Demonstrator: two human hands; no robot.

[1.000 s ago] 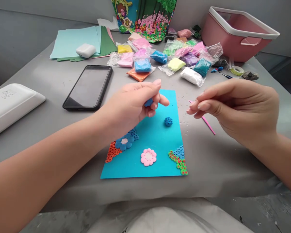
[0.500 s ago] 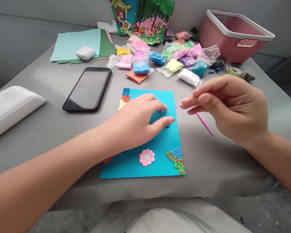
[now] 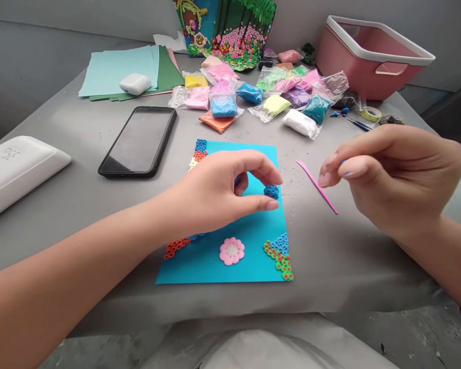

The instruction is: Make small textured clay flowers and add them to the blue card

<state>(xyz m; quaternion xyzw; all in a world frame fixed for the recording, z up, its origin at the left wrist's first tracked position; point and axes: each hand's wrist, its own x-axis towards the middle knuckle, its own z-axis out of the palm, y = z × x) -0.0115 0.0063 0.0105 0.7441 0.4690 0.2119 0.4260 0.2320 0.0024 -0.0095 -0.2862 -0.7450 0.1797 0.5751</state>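
My left hand [image 3: 230, 189] reaches over the turquoise sheet [image 3: 200, 269], its thumb and index finger spread on either side of a cluster of small dark blue clay rings [image 3: 271, 191] at the sheet's right edge. Whether the fingertips touch the cluster I cannot tell. Off to the right, my right hand [image 3: 392, 177] is held above the table in a pinch, with a tiny bit of blue clay [image 3: 344, 162] at the fingertips. A pink clay flower [image 3: 232, 251] lies low on the sheet. Blue, red and green clay rings [image 3: 279, 253] fill its lower right edge. My left hand and forearm hide part of the left edge.
A pink modelling tool [image 3: 317, 187] lies right of the sheet. Behind are several bagged clay packs [image 3: 223, 106], a pink basket [image 3: 369, 66] and a dark blue slim tool [image 3: 359, 124]. To the left are a phone [image 3: 138, 141], a white device [image 3: 21, 171] and paper sheets [image 3: 115, 66].
My left hand's fingers have shifted right and arched, uncovering the blue ring cluster. My right hand has moved right, away from the sheet, exposing the pink tool and the bit of blue clay.
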